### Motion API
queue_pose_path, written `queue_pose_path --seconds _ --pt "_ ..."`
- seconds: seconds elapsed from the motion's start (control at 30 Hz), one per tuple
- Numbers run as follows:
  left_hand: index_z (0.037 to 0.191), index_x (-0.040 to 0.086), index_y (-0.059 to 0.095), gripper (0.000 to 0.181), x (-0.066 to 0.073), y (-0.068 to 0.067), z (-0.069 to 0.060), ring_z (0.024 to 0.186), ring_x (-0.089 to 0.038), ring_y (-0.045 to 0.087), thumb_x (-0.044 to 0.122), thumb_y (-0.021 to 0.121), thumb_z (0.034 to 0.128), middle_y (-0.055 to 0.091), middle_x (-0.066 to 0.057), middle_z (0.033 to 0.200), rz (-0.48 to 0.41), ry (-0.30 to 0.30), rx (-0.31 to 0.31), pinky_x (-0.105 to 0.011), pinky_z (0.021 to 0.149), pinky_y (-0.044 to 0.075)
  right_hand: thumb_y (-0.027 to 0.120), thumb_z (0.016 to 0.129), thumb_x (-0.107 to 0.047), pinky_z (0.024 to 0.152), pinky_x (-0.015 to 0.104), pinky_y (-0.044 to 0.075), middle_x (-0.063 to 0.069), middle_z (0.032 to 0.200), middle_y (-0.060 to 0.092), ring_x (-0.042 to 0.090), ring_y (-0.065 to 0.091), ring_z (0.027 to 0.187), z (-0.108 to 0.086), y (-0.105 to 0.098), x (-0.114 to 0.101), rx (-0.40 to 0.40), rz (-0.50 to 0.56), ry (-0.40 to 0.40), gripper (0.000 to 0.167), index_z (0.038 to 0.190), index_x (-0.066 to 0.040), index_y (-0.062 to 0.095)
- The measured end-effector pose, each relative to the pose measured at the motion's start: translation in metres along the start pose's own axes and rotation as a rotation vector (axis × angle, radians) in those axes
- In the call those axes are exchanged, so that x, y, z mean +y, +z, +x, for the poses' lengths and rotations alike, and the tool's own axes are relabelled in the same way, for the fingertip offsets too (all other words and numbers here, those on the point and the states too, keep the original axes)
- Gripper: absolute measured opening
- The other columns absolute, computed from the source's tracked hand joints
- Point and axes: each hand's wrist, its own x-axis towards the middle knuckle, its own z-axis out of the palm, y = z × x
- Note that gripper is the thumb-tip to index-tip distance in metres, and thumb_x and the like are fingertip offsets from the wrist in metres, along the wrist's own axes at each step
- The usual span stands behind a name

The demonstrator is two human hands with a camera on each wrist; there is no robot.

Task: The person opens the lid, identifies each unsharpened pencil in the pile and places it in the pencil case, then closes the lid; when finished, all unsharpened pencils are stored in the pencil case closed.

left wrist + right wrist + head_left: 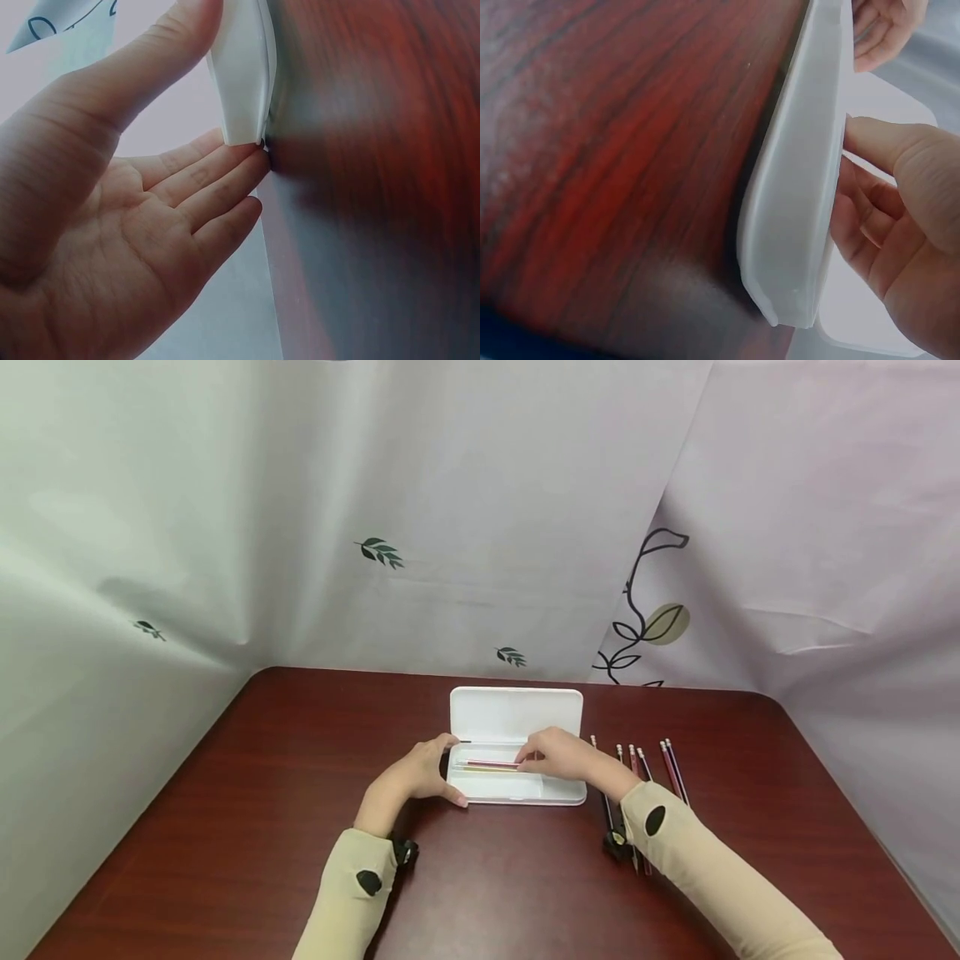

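Note:
A white pencil case [495,790] lies on the table with its lid [517,712] raised at the back. My left hand [422,770] holds the case's left end, thumb at the front edge and fingers toward the back corner; in the left wrist view those fingers [217,176] are nearly straight against the end wall. Over the middle of the tray, my right hand [558,753] pinches a reddish pencil [489,763] lying lengthwise. A yellowish pencil [483,769] is just in front of it. The case's wall [791,195] hides the right fingertips in the right wrist view.
Several pencils lie on the dark red table to the right of the case, including a dark pencil [606,810] and a purple pencil [677,771]; the right forearm partly covers some. A pale curtain [480,527] hangs behind the table's back edge.

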Motion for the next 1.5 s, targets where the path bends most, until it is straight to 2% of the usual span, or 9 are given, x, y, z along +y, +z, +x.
queue_pose_path --seconds 0.2,0.4,0.63,0.77,0.93,1.1,1.23,1.5 --pt "0.133 0.003 0.043 0.096 0.001 -0.002 0.000 0.122 -0.029 0.047 0.030 0.091 0.0550 0.050 -0.017 0.133 0.004 0.006 -0.008 -0.045 0.099 0.039 0.065 0.088 -0.019 0.066 0.022 0.046 -0.006 0.076 0.064 0.004 0.054 0.068 -0.001 -0.003 -0.002 -0.012 -0.011 -0.019 0.015 0.097 -0.012 0.075" --pt "0.133 0.003 0.043 0.096 0.000 -0.003 0.000 0.122 -0.029 0.047 0.031 0.091 0.0547 0.050 -0.017 0.133 0.006 -0.002 -0.005 -0.046 0.099 0.039 0.062 0.090 -0.022 0.069 0.026 0.048 -0.005 0.083 0.067 0.007 0.059 0.074 -0.009 -0.009 -0.004 -0.004 -0.051 -0.004 0.017 0.098 -0.012 0.073" --pt "0.133 0.003 0.042 0.096 -0.001 -0.005 0.000 0.123 -0.030 0.047 0.032 0.091 0.0546 0.049 -0.018 0.133 0.009 -0.007 -0.002 -0.046 0.099 0.039 0.064 0.088 -0.020 0.069 0.024 0.049 -0.004 0.093 0.070 0.006 0.060 0.078 -0.024 -0.016 0.001 0.057 0.016 0.030 0.015 0.099 -0.013 0.072" --pt "0.133 0.003 0.042 0.097 -0.001 -0.007 0.001 0.122 -0.029 0.047 0.032 0.091 0.0547 0.049 -0.018 0.133 0.009 -0.003 0.000 -0.046 0.099 0.039 0.066 0.087 -0.015 0.065 0.024 0.050 -0.003 0.091 0.070 0.005 0.059 0.073 -0.039 -0.020 0.006 0.112 0.066 0.003 0.014 0.098 -0.011 0.072" --pt "0.133 0.003 0.042 0.096 0.000 -0.008 0.002 0.122 -0.030 0.047 0.032 0.091 0.0549 0.050 -0.019 0.133 0.013 0.001 -0.005 -0.047 0.099 0.039 0.068 0.084 -0.012 0.060 0.022 0.047 -0.005 0.084 0.069 0.001 0.052 0.066 -0.063 -0.019 0.014 0.163 0.059 -0.004 0.013 0.097 -0.010 0.072" --pt "0.132 0.003 0.042 0.096 -0.001 -0.008 0.002 0.121 -0.031 0.047 0.032 0.091 0.0548 0.050 -0.019 0.132 0.021 0.005 -0.007 -0.047 0.098 0.039 0.070 0.083 -0.011 0.061 0.023 0.045 -0.010 0.078 0.066 -0.001 0.053 0.064 -0.088 -0.018 0.017 0.168 0.091 0.072 0.016 0.099 -0.008 0.071" --pt "0.132 0.003 0.042 0.096 -0.001 -0.007 0.001 0.121 -0.031 0.047 0.032 0.091 0.0549 0.050 -0.020 0.132 0.019 0.005 -0.008 -0.047 0.099 0.039 0.070 0.082 -0.011 0.064 0.024 0.047 -0.011 0.078 0.066 0.000 0.058 0.071 -0.106 -0.017 0.019 0.188 0.109 0.110 0.016 0.098 -0.008 0.070" --pt "0.131 0.001 0.043 0.095 0.000 -0.004 -0.001 0.120 -0.030 0.049 0.030 0.091 0.0548 0.051 -0.020 0.131 -0.001 0.027 -0.007 -0.046 0.099 0.039 0.071 0.081 -0.010 0.059 0.022 0.046 -0.012 0.077 0.064 -0.001 0.056 0.070 -0.139 -0.014 0.024 0.242 0.111 0.199 0.015 0.095 -0.009 0.071"
